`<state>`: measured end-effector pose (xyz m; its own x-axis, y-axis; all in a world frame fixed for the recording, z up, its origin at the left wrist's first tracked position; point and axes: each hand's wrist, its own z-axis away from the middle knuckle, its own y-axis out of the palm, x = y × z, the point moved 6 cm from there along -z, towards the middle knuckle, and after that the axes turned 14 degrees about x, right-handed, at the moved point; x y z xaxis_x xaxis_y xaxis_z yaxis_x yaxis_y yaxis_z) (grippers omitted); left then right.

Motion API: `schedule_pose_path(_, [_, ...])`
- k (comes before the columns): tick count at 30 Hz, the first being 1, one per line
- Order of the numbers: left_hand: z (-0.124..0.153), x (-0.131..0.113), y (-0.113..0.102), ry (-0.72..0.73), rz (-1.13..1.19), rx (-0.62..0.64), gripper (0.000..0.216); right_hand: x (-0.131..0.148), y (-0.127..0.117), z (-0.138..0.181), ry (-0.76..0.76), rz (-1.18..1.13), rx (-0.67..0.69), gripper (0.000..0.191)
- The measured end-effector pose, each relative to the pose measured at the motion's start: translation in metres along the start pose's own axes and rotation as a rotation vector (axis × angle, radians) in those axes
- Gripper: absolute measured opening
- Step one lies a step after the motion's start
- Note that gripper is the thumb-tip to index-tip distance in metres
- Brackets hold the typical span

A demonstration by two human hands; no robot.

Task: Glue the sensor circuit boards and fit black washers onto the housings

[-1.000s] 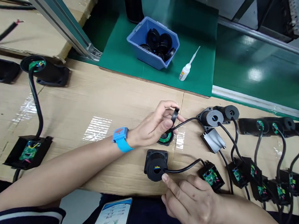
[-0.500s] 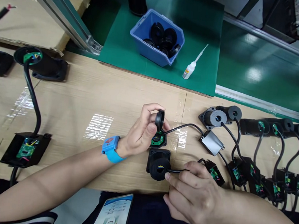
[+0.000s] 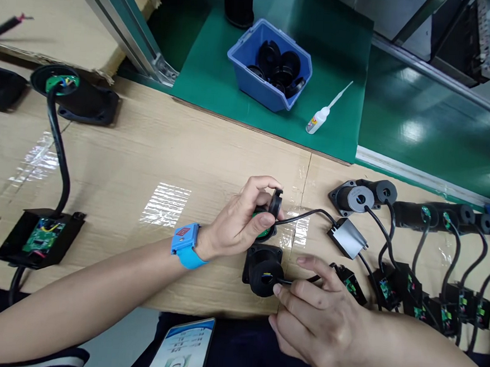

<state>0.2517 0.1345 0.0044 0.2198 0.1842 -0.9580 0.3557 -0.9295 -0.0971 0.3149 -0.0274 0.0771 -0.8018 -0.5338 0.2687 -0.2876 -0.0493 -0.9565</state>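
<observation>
My left hand, with a blue wrist strap, pinches a round black cap on edge between thumb and fingers. Just behind it is a black housing with a green circuit board, mostly hidden by the hand. A black cable runs right from there to a silver-lidded box. My right hand is curled at a second black cable, one finger lifted. A fingertip meets the rim of a capped black housing, where this cable comes out. The thumb's contact is hidden.
A blue bin of black caps and a white dropper bottle stand on the green mat. Several cabled housings and open boxes crowd the right. Another cabled housing and open box sit left.
My left hand has shifted slightly right with the cap, covering more of the circuit board. One finger of my right hand has lifted away from the cable. The whole view has shifted a little.
</observation>
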Motion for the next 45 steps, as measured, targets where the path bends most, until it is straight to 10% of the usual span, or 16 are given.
schedule_pose_path(9, [0.001, -0.002, -0.001, -0.003, -0.008, 0.052, 0.049, -0.013, -0.004, -0.004, -0.042, -0.101, 0.067, 0.012])
schedule_pose_path(18, [0.038, -0.034, -0.035, -0.11, -0.487, -0.256, 0.051, -0.012, -0.005, -0.002, -0.115, -0.012, 0.101, 0.017])
schedule_pose_path(27, [0.034, -0.064, -0.007, -0.205, -0.875, -0.018, 0.052, -0.013, -0.003, 0.001, -0.119, -0.06, 0.058, 0.018])
schedule_pose_path(45, [0.017, -0.065, 0.009, -0.209, -1.163, 0.071, 0.045, -0.017, 0.004, 0.003, -0.159, -0.115, 0.087, 0.023])
